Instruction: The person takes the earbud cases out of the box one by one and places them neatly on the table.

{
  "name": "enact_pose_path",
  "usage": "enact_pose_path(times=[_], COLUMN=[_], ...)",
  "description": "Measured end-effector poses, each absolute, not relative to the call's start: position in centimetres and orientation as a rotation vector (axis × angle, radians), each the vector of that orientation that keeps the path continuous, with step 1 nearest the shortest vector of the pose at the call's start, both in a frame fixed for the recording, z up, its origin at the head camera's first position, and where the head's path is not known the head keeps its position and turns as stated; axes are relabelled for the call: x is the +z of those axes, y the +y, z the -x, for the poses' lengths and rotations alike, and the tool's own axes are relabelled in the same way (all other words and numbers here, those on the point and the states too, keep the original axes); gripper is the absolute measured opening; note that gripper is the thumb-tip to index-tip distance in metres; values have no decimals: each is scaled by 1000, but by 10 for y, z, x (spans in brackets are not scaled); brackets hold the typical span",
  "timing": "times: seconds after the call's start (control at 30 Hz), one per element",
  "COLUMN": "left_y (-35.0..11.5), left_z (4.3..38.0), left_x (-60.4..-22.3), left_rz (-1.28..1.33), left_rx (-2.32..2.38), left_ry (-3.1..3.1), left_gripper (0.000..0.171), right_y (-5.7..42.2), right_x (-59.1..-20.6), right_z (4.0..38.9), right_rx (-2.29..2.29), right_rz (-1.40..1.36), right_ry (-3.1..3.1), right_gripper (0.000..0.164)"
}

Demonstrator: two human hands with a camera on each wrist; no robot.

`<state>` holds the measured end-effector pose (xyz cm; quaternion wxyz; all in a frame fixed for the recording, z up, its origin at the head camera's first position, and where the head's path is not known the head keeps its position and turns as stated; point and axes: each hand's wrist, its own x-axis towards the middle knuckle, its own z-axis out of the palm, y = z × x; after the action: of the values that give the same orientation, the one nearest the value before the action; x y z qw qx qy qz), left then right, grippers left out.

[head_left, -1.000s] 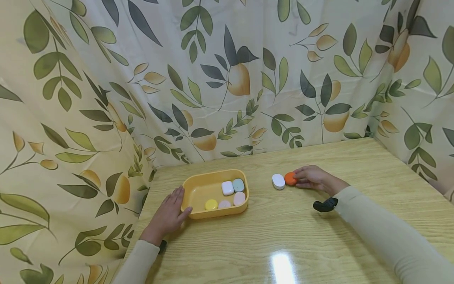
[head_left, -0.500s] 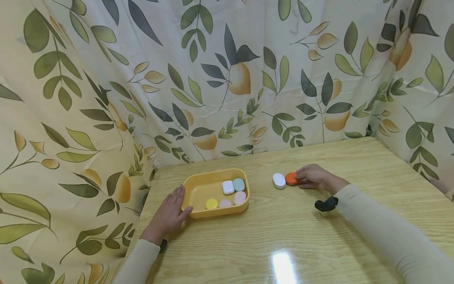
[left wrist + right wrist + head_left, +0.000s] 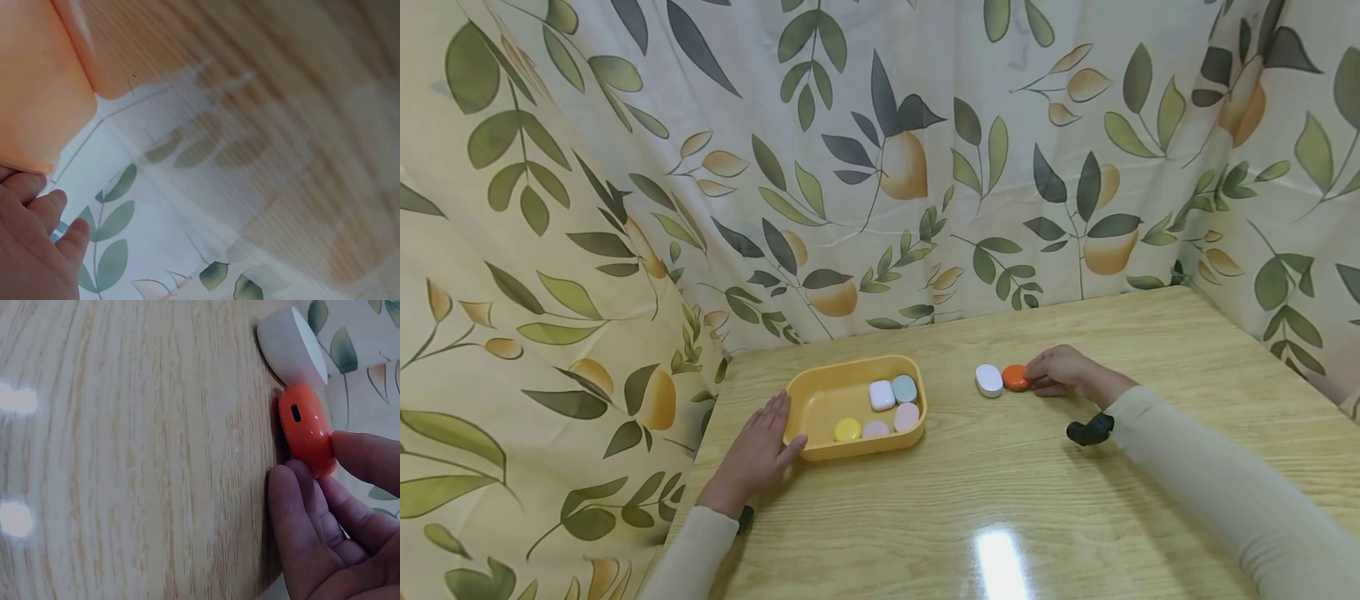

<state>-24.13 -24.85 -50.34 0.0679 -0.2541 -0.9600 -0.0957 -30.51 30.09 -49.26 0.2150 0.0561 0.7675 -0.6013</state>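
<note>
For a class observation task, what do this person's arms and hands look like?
Cream fabric sleeves reach the wrists. A curved black object shows at the right wrist, a black piece at the left. Left hand and right hand are gloveless.

case (image 3: 1016,378), right of centre: plain orange | oval box (image 3: 988,381), just left: white | tray (image 3: 812,408), centre left: yellow-orange | pieces (image 3: 847,429) inside: yellow, pink, white, blue-green | table (image 3: 865,525), bottom: pale wood grain | curtain (image 3: 955,67), top: off-white, green leaves, orange fruit
</note>
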Motion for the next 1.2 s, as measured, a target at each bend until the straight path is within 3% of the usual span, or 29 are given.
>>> enact_pose_path(times=[0.47, 0.73, 1.2], left_y=[-247, -248, -250], left_z=[241, 239, 240], left_x=[-502, -504, -504], left_rz=[758, 766, 785], left_rx=[-276, -283, -289], left_ry=[-2900, -2889, -2880], left_gripper=[79, 79, 79], right_y=[302, 303, 294], right_x=[-490, -488, -465], right_z=[299, 297, 295], right_rx=[-1641, -1647, -1649], right_rz=[-145, -140, -110], right_ry=[2186, 2199, 2204], right_gripper=[41, 35, 46])
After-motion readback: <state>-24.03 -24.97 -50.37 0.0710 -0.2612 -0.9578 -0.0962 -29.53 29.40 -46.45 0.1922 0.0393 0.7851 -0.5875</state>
